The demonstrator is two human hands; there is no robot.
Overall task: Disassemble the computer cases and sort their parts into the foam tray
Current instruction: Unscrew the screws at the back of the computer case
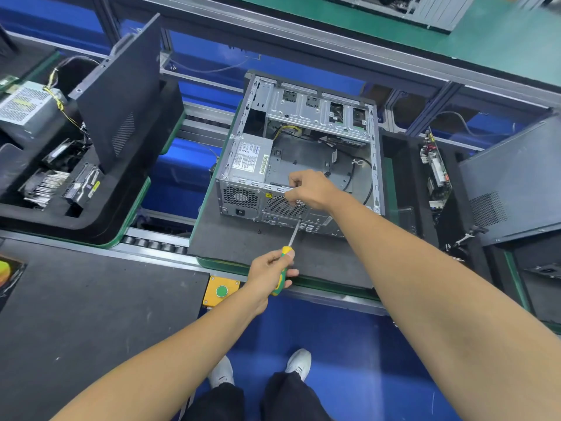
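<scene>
Case point(303, 153) lies on its side on the bench point(249, 238), open face up, rear panel toward the person. Power supply point(250, 159) sits in the near-left corner of the case, not yet removed. Loose cables run across the case floor to its right.

Left hand point(270, 273) is curled round the yellow-green handle of the screwdriver point(287, 259). The shaft's long axis runs up and slightly right from the hand toward the rear panel; the tip sits at or just beside the panel below the fan grille point(283, 206). Cannot tell whether the tip is seated in a screw.

Right hand point(309, 189) is over the top edge of the rear panel, fingers curled and pinching at that edge; what exactly it pinches is too small to tell. It is the nearer hand to the power supply, which lies just to its left.

Judgement: step in hand is freeing a rear-panel screw, the right hand steadying the case or catching the screw. The move turns on keeping the shaft in line with the screw.

Containers: left foam tray point(100, 226) holds another power supply, a heatsink, a drive and an upright side panel point(121, 95). Right foam tray point(406, 183) holds a circuit board point(437, 171) on edge and another panel point(513, 189).
</scene>
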